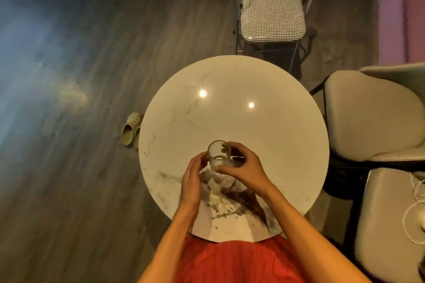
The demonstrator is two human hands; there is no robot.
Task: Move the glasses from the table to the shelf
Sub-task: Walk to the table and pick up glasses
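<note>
On round marble table (264, 135), wood floor (92, 167)

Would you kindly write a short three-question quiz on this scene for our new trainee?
1. True or false: the round table bears several plates beside the glass.
2. Which hand wraps the clear glass from the side nearer the cushioned chairs: A) left hand, B) right hand?
3. Fill in: on the floor by the table's left edge lie pale ____.

Key: 1. False, only the glass shows on it. 2. B; the left hand rests against the other side. 3. clogs.
</note>
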